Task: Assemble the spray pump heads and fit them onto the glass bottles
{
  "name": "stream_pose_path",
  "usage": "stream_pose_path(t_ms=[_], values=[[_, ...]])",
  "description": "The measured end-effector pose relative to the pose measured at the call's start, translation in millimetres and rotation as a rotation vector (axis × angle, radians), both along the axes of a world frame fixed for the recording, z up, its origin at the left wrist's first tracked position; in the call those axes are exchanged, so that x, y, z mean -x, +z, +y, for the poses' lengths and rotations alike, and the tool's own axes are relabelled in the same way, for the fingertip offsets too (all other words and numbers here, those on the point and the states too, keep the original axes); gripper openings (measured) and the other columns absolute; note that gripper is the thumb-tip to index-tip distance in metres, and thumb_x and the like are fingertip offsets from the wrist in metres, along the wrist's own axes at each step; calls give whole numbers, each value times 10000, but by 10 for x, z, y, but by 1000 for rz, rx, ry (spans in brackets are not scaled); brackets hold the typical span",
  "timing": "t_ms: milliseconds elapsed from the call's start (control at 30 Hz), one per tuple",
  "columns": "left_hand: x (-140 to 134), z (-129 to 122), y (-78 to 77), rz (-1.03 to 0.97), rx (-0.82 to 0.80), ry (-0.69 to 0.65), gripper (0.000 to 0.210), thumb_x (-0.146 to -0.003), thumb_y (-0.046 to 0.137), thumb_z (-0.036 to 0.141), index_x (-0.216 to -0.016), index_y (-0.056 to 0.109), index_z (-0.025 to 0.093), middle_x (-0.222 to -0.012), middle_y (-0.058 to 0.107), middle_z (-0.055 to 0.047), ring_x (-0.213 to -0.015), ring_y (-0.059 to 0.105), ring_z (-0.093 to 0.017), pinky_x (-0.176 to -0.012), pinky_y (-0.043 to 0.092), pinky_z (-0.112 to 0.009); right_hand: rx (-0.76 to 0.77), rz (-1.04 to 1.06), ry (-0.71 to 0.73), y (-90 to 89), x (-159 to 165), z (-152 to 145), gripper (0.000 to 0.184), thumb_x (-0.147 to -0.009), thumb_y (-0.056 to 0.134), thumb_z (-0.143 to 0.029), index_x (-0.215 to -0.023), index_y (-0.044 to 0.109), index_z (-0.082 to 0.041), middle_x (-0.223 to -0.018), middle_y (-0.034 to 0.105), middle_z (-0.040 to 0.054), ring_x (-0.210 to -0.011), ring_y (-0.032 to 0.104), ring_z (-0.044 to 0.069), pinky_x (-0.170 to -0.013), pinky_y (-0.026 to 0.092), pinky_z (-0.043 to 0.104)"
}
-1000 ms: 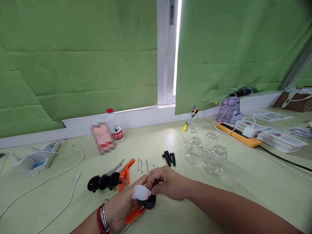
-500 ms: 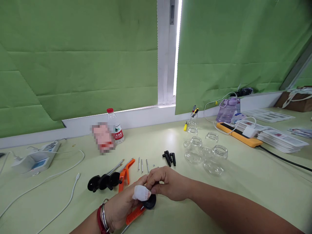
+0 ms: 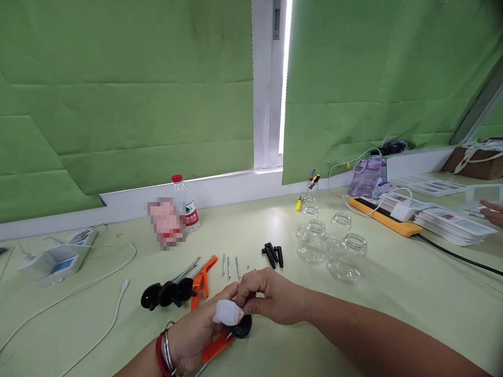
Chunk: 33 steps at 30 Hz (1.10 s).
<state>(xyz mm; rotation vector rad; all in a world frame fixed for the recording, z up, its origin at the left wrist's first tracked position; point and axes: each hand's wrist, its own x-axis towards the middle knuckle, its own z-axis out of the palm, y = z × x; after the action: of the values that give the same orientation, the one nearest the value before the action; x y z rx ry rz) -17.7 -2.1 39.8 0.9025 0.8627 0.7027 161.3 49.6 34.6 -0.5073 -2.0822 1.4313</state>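
My left hand, its thumb wrapped in white, is closed around a black round cap with an orange lever and a thin metal rod below it. My right hand meets it at the fingertips, thumb and fingers pinched just above the cap. Whatever lies between those fingertips is hidden. To the left lie several black caps with metal rods and loose orange levers. Beyond my hands are thin metal pins, a tiny nut and several short black handles.
Clear plastic jars stand to the right. A water bottle is at the back, and a yellow-black power strip sits beside stacked white panels. White cables run across the left side. Another person's hand shows at the right edge.
Another person's hand with a pale framed piece has come in at the right edge. My own hands and the cap show hardly any movement.
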Motion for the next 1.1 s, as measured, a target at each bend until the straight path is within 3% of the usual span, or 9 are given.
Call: stream_pose_path(t_ms=[433,667,800,1100], values=[[-3,-4,27,14,7,21,213,-620,648,250,-822,592,208,-782,455,7,-780,413,-153,-712,335,-273,29,-20,-50,-38,-13,-4,92,-718,695,-236,-768,676,-161,-804,666,15,-753,600,126,-706,476,251],[20,7,-44,-23,18,-5,283,-687,606,289,-963,614,227,-772,466,-1,-747,424,-152,-658,333,-262,-54,-25,-61,-16,-10,-16,103,-708,701,-189,-810,698,-183,-798,675,6,-750,593,124,-696,461,234],[31,5,-50,-4,25,16,307,-685,604,304,-984,618,238,-833,508,-12,-799,442,-172,-724,353,-292,-120,-11,-19,-19,-6,-11,175,-736,669,-151,-897,708,-208,-841,672,6,-785,586,123,-735,454,235],[23,-8,-31,-44,11,-17,219,-675,588,255,-888,618,215,-773,500,-5,-764,444,-164,-698,351,-282,-25,-27,-91,-32,-4,-30,97,-672,700,-109,-712,629,-162,-757,644,-5,-714,577,111,-681,453,230]])
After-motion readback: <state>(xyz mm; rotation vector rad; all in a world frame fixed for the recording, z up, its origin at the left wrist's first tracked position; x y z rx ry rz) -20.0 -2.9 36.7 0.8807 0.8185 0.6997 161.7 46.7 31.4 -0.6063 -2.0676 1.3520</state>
